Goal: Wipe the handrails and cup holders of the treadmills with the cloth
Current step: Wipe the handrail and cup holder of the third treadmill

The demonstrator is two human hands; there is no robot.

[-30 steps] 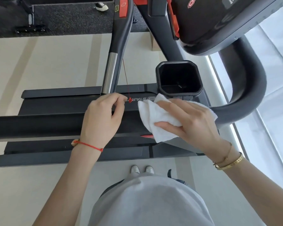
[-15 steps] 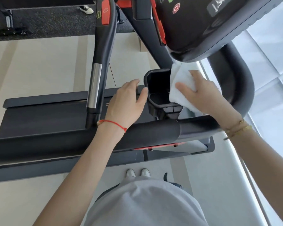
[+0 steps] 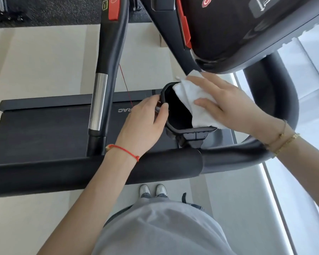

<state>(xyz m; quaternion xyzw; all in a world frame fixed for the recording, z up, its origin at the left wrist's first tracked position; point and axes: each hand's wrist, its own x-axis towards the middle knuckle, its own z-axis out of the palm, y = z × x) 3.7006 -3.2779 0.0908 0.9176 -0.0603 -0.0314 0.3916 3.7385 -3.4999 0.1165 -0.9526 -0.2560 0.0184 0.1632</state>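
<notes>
— Since half a second back, what moved?
— Left hand [image 3: 144, 124] had slid onto the cup holder [image 3: 190, 130], fingers curled on its left rim above the padded handrail [image 3: 155, 168].
— And the right hand [image 3: 226, 103]?
— Flat, fingers straight, pressing the white cloth [image 3: 193, 100] over the holder's right rim, under the console [image 3: 238, 28].

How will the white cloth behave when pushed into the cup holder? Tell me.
The cloth is probably floppy: it drapes over the cup holder rim and creases under the right hand. It looks light and would likely bunch rather than slide, so flat fingers seem wise.
</notes>
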